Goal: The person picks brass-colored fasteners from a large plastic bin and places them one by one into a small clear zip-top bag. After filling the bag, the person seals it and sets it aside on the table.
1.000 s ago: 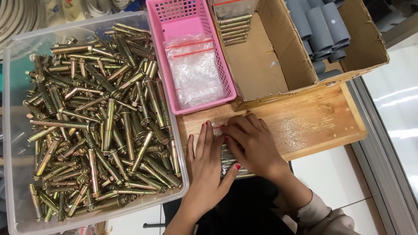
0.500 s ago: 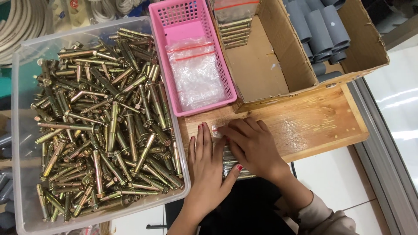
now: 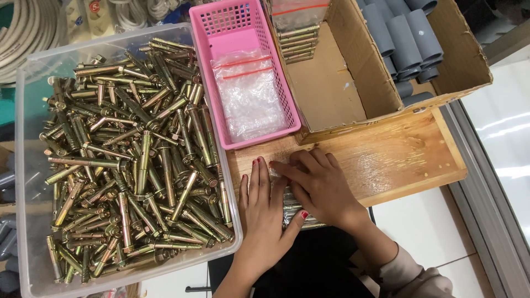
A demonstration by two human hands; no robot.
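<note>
Two bare hands in view, no gloves, rings or watch visible. Left hand: nails painted red, polish showing on the fingertips and the thumb, slim fingers; wrist and forearm uncovered down to the frame edge. Right hand: at least one red nail tip visible, the others can't be made out. Right forearm bare near the wrist, then a light beige-grey sleeve bunched up at the bottom edge. Dark clothing below.
</note>
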